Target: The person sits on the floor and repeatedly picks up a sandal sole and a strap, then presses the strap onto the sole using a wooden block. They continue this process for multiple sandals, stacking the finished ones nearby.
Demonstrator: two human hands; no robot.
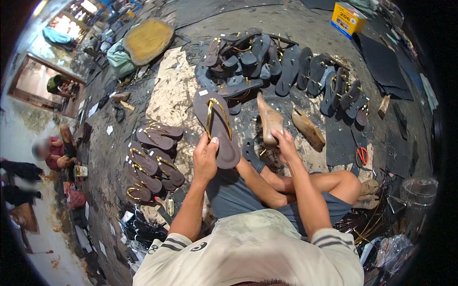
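My left hand (206,157) is closed around the side of a brown flip-flop (224,138) with gold straps and a small white sticker at its toe end. In my right hand (282,143) is a wooden shoe last (268,117), gripped at its heel end with the toe pointing away from me. A second wooden last (308,129) lies on the floor just to the right. Between my hands, near my leg, rests a dark sandal sole (251,153), partly hidden. Several finished-looking brown flip-flops (155,162) with gold straps lie grouped on my left.
Beyond my hands, a curved row of dark sandals (287,71) covers the floor. Red-handled scissors (362,155) lie at the right near black sheets (381,66). A yellow and blue box (347,20) and a round yellow-topped block (149,41) stand farther off. Another person (59,148) sits at left.
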